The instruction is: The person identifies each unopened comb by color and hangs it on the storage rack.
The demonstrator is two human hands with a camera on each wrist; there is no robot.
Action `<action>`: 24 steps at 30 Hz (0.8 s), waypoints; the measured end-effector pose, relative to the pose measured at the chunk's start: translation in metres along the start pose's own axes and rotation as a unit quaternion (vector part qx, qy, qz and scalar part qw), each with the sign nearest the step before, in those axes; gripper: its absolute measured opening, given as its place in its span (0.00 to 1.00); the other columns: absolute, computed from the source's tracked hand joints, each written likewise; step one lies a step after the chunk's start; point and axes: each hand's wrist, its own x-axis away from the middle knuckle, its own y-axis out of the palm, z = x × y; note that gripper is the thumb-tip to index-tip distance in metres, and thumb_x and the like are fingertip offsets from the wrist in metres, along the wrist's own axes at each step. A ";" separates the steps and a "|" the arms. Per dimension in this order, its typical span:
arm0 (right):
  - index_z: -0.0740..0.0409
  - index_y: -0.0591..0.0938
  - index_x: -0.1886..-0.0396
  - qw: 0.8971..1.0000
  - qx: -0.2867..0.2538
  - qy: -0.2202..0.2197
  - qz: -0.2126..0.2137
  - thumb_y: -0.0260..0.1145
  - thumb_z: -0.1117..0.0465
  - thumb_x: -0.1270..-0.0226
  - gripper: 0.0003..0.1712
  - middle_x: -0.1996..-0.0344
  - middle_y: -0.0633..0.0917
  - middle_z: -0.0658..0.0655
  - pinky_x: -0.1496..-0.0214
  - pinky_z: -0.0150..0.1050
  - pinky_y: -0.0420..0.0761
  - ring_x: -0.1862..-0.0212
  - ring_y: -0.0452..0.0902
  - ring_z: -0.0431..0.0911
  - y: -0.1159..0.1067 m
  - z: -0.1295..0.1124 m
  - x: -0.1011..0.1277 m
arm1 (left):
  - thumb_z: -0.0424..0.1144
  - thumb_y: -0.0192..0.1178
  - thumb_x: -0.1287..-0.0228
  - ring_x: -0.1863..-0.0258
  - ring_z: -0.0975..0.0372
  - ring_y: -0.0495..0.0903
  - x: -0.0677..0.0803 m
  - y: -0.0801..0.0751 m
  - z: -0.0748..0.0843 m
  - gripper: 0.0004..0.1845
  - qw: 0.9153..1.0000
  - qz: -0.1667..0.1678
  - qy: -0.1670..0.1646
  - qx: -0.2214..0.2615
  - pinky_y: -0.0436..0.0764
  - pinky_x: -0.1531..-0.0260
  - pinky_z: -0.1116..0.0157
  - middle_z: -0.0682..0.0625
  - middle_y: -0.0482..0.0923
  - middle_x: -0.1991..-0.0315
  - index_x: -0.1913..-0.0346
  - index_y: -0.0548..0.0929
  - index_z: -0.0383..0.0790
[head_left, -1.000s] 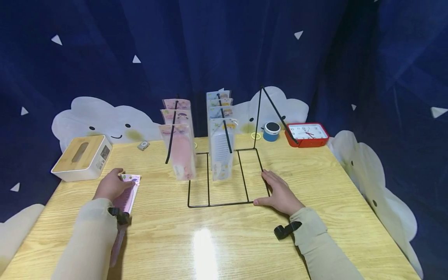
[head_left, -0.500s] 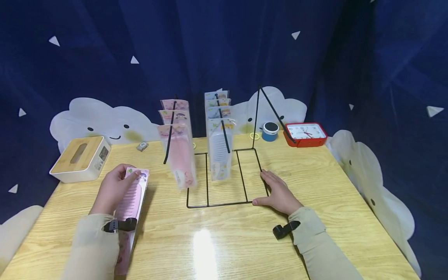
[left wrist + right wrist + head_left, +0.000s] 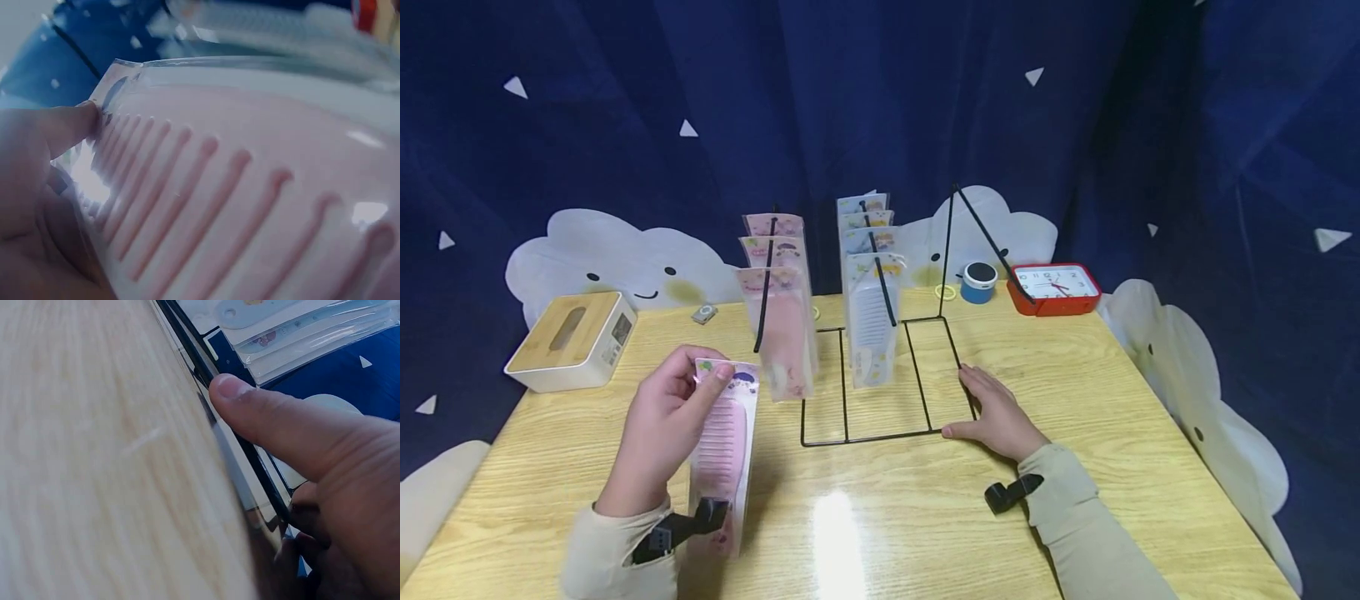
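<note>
Left hand (image 3: 658, 421), at seven o'clock, pinching packaged pink comb (image 3: 721, 450) upright above table. Best kept by top edge, hang hole aligned with left hook (image 3: 765, 287) of wire display rack (image 3: 880, 379). Right hand (image 3: 996, 412), fingers flat, steadying rack base at five o'clock.

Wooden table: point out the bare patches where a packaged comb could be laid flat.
The light wooden table is bare in front, between the left hand holding the pink packaged comb and the right hand. Also bare right of the black wire display rack, below the red clock. Crowded under the rack's hanging packs.
</note>
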 end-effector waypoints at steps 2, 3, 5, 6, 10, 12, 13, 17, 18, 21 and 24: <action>0.64 0.60 0.22 1.000 -0.001 0.002 0.002 0.79 0.38 0.50 0.64 0.22 0.58 0.62 0.27 0.63 0.54 0.22 0.47 0.60 0.000 0.000 0.000 | 0.31 0.60 0.28 0.79 0.64 0.72 0.005 0.004 0.012 0.03 0.999 0.005 0.037 0.035 0.72 0.82 0.68 0.51 0.77 0.72 0.57 0.81 0.34; 0.64 0.60 0.22 1.000 -0.001 0.003 0.003 0.79 0.38 0.50 0.64 0.22 0.59 0.62 0.27 0.63 0.54 0.22 0.47 0.60 0.000 0.000 0.000 | 0.29 0.60 0.29 0.80 0.64 0.71 0.007 0.006 0.017 0.02 0.997 0.007 0.055 0.051 0.72 0.82 0.68 0.51 0.77 0.73 0.59 0.81 0.33; 0.64 0.60 0.22 1.000 -0.003 0.003 0.004 0.79 0.38 0.50 0.64 0.22 0.59 0.62 0.27 0.63 0.54 0.22 0.47 0.60 0.000 0.000 0.000 | 0.25 0.60 0.31 0.80 0.64 0.70 0.011 0.010 0.027 0.02 0.994 0.013 0.080 0.077 0.71 0.82 0.69 0.52 0.78 0.73 0.60 0.81 0.31; 0.64 0.60 0.22 1.000 -0.003 0.002 0.005 0.79 0.38 0.50 0.64 0.22 0.59 0.63 0.27 0.63 0.54 0.22 0.47 0.60 0.000 0.000 0.000 | 0.25 0.61 0.32 0.80 0.65 0.70 0.012 0.012 0.031 0.01 0.992 0.016 0.090 0.088 0.71 0.82 0.69 0.52 0.79 0.72 0.60 0.81 0.30; 0.64 0.60 0.22 1.000 -0.007 0.002 0.008 0.79 0.37 0.51 0.64 0.22 0.59 0.63 0.27 0.62 0.54 0.22 0.48 0.60 0.000 -0.001 0.000 | 0.25 0.61 0.33 0.80 0.65 0.71 0.012 0.017 0.041 0.02 0.985 0.020 0.116 0.125 0.71 0.82 0.70 0.52 0.81 0.71 0.60 0.81 0.27; 0.64 0.60 0.22 1.000 -0.005 0.001 0.008 0.79 0.37 0.51 0.64 0.22 0.59 0.63 0.27 0.62 0.54 0.22 0.48 0.60 0.001 0.000 0.000 | 0.24 0.62 0.33 0.80 0.65 0.71 0.010 0.020 0.044 0.02 0.982 0.018 0.124 0.142 0.71 0.82 0.70 0.52 0.81 0.71 0.60 0.81 0.27; 0.64 0.60 0.22 1.000 -0.006 0.003 0.007 0.79 0.37 0.51 0.65 0.22 0.59 0.62 0.27 0.62 0.54 0.22 0.48 0.59 0.001 0.000 0.000 | 0.23 0.62 0.34 0.80 0.65 0.71 0.009 0.021 0.044 0.02 0.980 0.017 0.127 0.149 0.70 0.82 0.70 0.52 0.81 0.72 0.60 0.81 0.26; 0.62 0.60 0.22 1.000 -0.006 0.007 0.002 0.79 0.37 0.52 0.65 0.22 0.59 0.61 0.27 0.62 0.54 0.22 0.47 0.59 0.001 0.000 -0.001 | 0.22 0.62 0.35 0.79 0.65 0.70 0.008 0.024 0.044 0.02 0.979 0.036 0.122 0.160 0.69 0.82 0.70 0.52 0.81 0.73 0.61 0.80 0.26; 0.62 0.59 0.22 1.000 -0.006 0.008 0.001 0.79 0.36 0.52 0.65 0.22 0.59 0.61 0.27 0.62 0.54 0.21 0.47 0.59 0.001 0.000 -0.001 | 0.22 0.62 0.35 0.79 0.65 0.71 0.008 0.024 0.045 0.03 0.979 0.043 0.117 0.161 0.70 0.82 0.70 0.52 0.81 0.73 0.61 0.80 0.26; 0.62 0.59 0.22 1.000 -0.005 0.007 0.000 0.79 0.36 0.52 0.65 0.22 0.58 0.61 0.27 0.63 0.54 0.21 0.47 0.59 0.001 0.001 -0.001 | 0.23 0.62 0.35 0.79 0.65 0.71 0.006 0.026 0.045 0.03 0.978 0.059 0.104 0.169 0.70 0.81 0.71 0.51 0.80 0.73 0.60 0.80 0.26; 0.62 0.59 0.22 1.000 -0.005 0.005 0.001 0.79 0.36 0.52 0.65 0.22 0.58 0.61 0.27 0.63 0.54 0.22 0.47 0.59 0.001 0.001 -0.001 | 0.26 0.63 0.34 0.78 0.64 0.70 0.003 0.028 0.044 0.04 0.976 0.060 0.093 0.186 0.70 0.79 0.71 0.51 0.79 0.73 0.60 0.80 0.26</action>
